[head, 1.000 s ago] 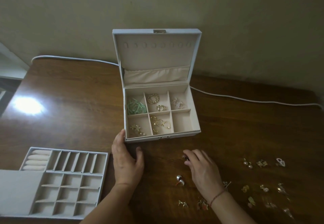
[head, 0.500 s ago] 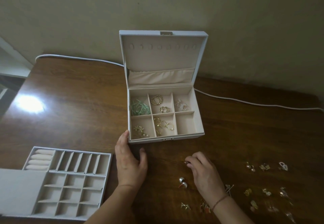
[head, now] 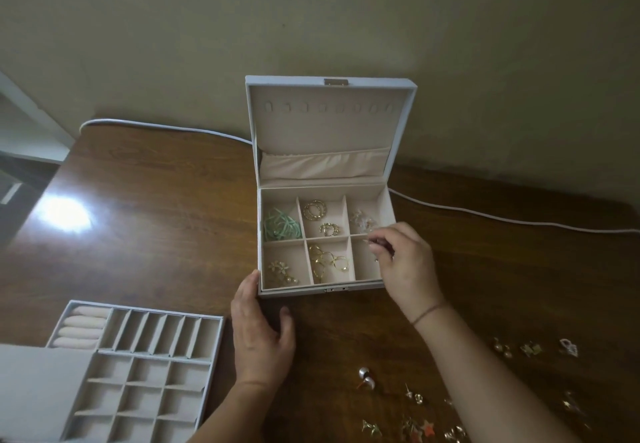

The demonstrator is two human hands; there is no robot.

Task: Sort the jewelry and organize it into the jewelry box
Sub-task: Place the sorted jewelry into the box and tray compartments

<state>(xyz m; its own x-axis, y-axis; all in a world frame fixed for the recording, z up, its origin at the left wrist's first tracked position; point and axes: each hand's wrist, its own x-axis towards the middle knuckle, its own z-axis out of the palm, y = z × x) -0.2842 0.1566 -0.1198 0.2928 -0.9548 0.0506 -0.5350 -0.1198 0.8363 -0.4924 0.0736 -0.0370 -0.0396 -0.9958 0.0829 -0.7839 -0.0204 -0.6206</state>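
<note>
The white jewelry box [head: 389,200] stands open on the wooden table, its lid upright. Its compartments hold a green piece [head: 280,228], gold hoops [head: 315,210], gold rings [head: 327,259] and a flower piece [head: 280,269]. My right hand [head: 403,262] hovers over the front right compartment and pinches a small earring [head: 366,241] at its fingertips. My left hand [head: 258,331] rests on the table with its fingers relaxed, touching the box's front left corner. Several loose earrings [head: 419,425] lie on the table at the lower right.
A removable tray [head: 104,351] with ring rolls and many small empty cells lies at the lower left. A white cable [head: 502,217] runs along the table's back edge by the wall. Pearl earrings [head: 366,377] lie near my right forearm.
My right hand lifted the small earring off the table and carried it up over the box's front right compartment. My left hand stayed at the box's corner.
</note>
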